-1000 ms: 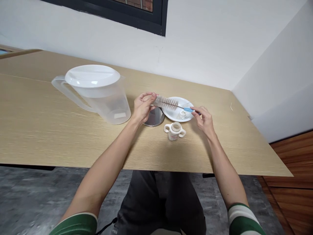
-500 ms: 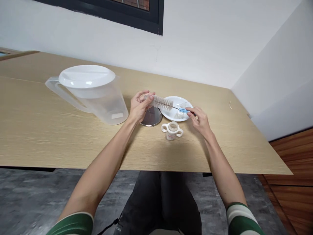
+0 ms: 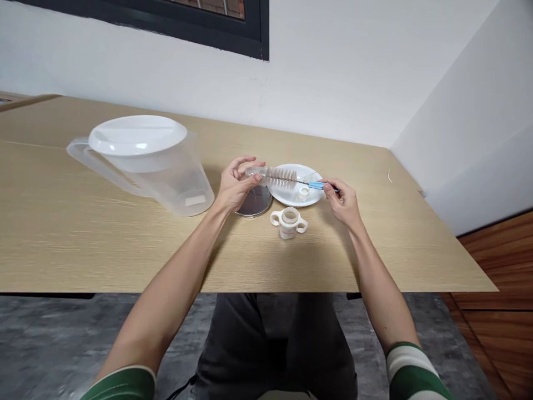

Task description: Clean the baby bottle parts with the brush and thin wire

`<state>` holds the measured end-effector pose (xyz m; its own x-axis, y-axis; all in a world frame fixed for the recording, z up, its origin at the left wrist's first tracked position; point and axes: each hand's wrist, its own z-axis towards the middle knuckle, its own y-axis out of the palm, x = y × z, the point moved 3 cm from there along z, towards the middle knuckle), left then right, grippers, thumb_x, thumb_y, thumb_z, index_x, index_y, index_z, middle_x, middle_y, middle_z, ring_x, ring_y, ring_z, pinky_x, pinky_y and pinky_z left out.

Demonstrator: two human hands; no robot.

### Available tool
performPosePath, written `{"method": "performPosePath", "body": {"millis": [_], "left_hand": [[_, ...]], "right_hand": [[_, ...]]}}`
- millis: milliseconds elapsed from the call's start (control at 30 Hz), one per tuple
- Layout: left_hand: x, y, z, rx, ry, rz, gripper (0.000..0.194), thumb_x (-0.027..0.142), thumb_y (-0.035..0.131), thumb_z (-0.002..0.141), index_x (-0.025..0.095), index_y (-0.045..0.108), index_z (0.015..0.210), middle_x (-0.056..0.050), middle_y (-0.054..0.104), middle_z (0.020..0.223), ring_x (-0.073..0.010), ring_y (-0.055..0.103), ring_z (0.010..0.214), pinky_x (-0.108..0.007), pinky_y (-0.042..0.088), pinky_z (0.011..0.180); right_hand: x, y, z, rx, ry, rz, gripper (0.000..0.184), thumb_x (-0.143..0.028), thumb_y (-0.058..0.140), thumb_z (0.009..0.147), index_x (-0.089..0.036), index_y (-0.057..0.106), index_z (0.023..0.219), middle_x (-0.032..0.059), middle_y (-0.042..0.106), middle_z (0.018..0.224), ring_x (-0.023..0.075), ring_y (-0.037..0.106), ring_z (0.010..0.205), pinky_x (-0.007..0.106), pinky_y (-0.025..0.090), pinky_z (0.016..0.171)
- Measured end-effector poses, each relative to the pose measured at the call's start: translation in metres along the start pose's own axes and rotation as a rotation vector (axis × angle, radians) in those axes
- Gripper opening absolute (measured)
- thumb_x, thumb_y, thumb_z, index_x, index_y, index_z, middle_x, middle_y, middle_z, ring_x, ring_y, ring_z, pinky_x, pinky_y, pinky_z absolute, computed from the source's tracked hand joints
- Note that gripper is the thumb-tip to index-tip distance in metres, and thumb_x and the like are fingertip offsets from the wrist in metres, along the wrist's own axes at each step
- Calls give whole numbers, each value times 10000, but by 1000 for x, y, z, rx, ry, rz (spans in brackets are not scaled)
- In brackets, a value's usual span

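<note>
The left hand [image 3: 236, 185] grips a translucent, smooth, rounded piece [image 3: 252, 173] between thumb and fingers, the upper fingers partly extended. The right hand [image 3: 343, 201] pinches the slim blue handle of a brush [image 3: 317, 185] between thumb and forefinger, the remaining fingers curled. The brush lies roughly level between the two sets of fingers: a thin, dark wire shaft joins the handle to a cylindrical head of pale, radial bristles [image 3: 285, 178] directed at the left fingertips. How far the bristles enter the rounded piece cannot be told.

Beyond and below the brush, between the hands, sits a glossy white shallow plate [image 3: 287, 196] carrying small clear parts and a pale ring-shaped part [image 3: 303, 191]. A dark, reflective disc with a bright rim [image 3: 255, 204] lies below the left fingers, partly hidden. Nearer the body, between the hands, an upright cup [image 3: 288, 226] has two looped white handles and an open round mouth. Left of the left fingers stands a translucent pitcher [image 3: 177, 186] with a glossy white lid. The tabletop [image 3: 250, 255] is pale, wood-grained.
</note>
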<state>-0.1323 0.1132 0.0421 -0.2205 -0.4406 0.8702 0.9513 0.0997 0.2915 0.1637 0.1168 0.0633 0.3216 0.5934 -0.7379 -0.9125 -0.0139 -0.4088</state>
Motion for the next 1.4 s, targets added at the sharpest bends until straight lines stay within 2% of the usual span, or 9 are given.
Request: {"method": "performPosePath", "body": {"millis": [167, 333, 500, 633, 800, 967, 1067, 1167, 1400], "left_hand": [[3, 1, 0, 1, 23, 31, 723, 404, 961, 506, 194, 622, 1110, -138, 749, 1094, -249, 733, 996, -289, 605, 768], [2, 4, -1, -36, 23, 83, 710, 380, 953, 524, 184, 624, 1122, -136, 760, 1072, -242, 742, 943, -296, 601, 748], [-1, 7, -3, -23, 22, 110, 648, 433, 919, 598, 162, 618, 1105, -141, 769, 1034, -237, 742, 940, -304, 587, 781], [-5, 6, -3, 69, -33, 65, 652, 466, 900, 624, 161, 596, 1114, -149, 770, 1034, -220, 746, 864, -283, 577, 704], [-5, 2, -2, 131, -53, 21, 660, 426, 897, 637, 162, 577, 1151, -147, 767, 1039, -189, 736, 832, -254, 564, 680], [-4, 1, -2, 161, -57, -6, 650, 430, 912, 594, 165, 602, 1100, -85, 752, 964, -146, 712, 776, -228, 557, 684], [-5, 2, -2, 152, -83, 0, 642, 459, 913, 573, 167, 619, 1064, -21, 712, 794, -118, 669, 649, -212, 543, 616], [-4, 2, -2, 181, -95, 27, 649, 496, 905, 569, 164, 618, 1047, -33, 710, 796, -139, 676, 667, -245, 569, 620], [-2, 5, -4, 283, -146, 73, 622, 515, 897, 559, 142, 615, 969, -22, 695, 756, -108, 629, 602, -211, 516, 537]], "right_hand": [[8, 2, 0, -1, 87, 71, 593, -721, 493, 904, -186, 735, 988, 5, 584, 683, 116, 432, 548, 272, 317, 500], [14, 3, 1, 32, 146, 34, 687, -756, 400, 918, -166, 710, 749, -23, 428, 543, 116, 401, 523, 268, 293, 508], [18, 7, -1, 83, 191, -34, 721, -749, 332, 940, -157, 656, 688, -25, 434, 528, 120, 414, 536, 263, 305, 537], [16, 14, -2, 70, 131, -103, 642, -721, 345, 953, -195, 524, 631, -29, 434, 563, 120, 403, 562, 263, 309, 565], [21, 21, -4, 11, 140, -44, 566, -658, 338, 985, -198, 625, 822, -17, 513, 609, 149, 488, 597, 273, 371, 603], [28, 24, -2, 57, 211, 177, 508, -671, 448, 938, -209, 649, 999, 11, 610, 771, 153, 564, 681, 262, 464, 612], [27, 24, -1, 76, 252, 331, 465, -670, 552, 884, -229, 598, 1026, -46, 519, 647, 117, 485, 552, 226, 407, 488], [23, 21, 1, 63, 274, 489, 464, -614, 683, 817, -268, 505, 1070, -120, 400, 541, 86, 349, 419, 202, 298, 380], [14, 11, 6, 71, 184, 549, 519, -601, 729, 788, -260, 497, 1103, -47, 654, 776, 95, 565, 479, 227, 435, 411]]}}
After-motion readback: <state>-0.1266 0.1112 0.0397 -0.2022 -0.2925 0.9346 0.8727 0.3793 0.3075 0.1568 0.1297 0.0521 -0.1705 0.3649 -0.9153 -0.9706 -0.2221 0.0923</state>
